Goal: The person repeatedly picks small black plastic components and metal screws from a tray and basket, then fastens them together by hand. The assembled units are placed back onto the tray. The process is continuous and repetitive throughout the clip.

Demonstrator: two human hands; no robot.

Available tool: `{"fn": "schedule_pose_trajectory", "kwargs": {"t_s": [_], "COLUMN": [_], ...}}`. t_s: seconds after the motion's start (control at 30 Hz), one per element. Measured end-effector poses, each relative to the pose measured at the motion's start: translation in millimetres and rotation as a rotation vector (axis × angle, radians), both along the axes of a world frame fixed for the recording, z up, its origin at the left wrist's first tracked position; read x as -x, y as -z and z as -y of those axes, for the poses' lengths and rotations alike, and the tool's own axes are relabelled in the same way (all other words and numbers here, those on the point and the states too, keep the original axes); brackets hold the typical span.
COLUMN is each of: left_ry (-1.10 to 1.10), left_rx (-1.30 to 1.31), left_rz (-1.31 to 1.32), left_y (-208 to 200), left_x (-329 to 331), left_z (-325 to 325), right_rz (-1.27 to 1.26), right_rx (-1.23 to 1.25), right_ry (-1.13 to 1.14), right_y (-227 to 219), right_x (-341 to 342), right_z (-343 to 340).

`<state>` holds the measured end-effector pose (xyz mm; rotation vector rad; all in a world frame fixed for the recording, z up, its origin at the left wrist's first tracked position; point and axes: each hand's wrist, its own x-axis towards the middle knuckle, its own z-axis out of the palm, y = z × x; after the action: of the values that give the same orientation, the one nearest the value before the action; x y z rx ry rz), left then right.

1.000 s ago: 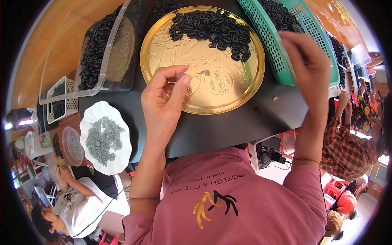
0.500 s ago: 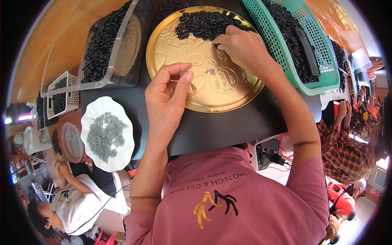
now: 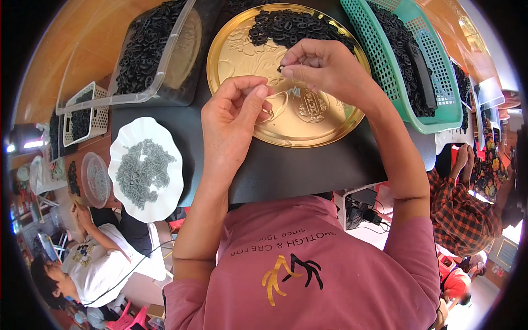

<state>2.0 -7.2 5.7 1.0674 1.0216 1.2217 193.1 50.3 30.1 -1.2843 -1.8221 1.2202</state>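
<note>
Over the round gold tray (image 3: 231,58), my right hand (image 3: 333,66) pinches a small black piece (image 3: 280,69) between thumb and fingertips. My left hand (image 3: 234,113) is closed in a pinch beside it, thumb against forefinger; whatever it may hold is hidden. The two hands are apart. Along the tray's far side lies a heap of flat black oval pieces with holes (image 3: 294,28). A few small greyish bits (image 3: 295,91) rest near the tray's middle.
A scalloped white dish (image 3: 174,190) of small grey rod-like pieces (image 3: 137,179) stands at left. Behind it is a clear plastic bin (image 3: 157,88) of black pieces. A green basket (image 3: 391,93) with more black pieces and a long black bar (image 3: 421,77) borders the tray's right. People sit on both sides.
My right hand has lifted from the heap's edge toward my left hand, bringing the small black piece. My left hand stays pinched, slightly further right.
</note>
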Motion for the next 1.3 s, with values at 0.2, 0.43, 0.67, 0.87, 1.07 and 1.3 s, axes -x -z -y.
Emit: {"fn": "schedule_pose_trajectory", "kwargs": {"t_s": [0.2,0.43,0.67,0.87,1.07,1.3], "left_ry": [0.011,-0.001,-0.088,-0.069,-0.075,-0.085], "left_rx": [0.074,0.113,0.086,0.093,0.107,0.118], "left_rz": [0.159,0.282,0.369,0.376,0.347,0.342], "left_y": [2.3,7.9,5.1,7.1,7.6,7.1], "left_x": [4.4,9.8,12.5,14.3,14.5,14.8], "left_z": [-4.4,-8.1,-9.3,-9.8,-9.9,-9.9], "right_rz": [-0.153,-0.174,0.335,0.442,0.435,0.445], "right_rx": [0.037,-0.163,-0.322,-0.451,-0.477,-0.567], "right_ry": [0.015,-0.025,-0.052,-0.230,-0.280,-0.158], "right_y": [-1.7,-4.7,-12.6,7.0,13.3,24.2], "right_x": [18.7,26.0,-10.0,-30.6,-28.7,-25.9], "right_z": [18.6,17.3,10.2,13.9,15.2,9.5]}}
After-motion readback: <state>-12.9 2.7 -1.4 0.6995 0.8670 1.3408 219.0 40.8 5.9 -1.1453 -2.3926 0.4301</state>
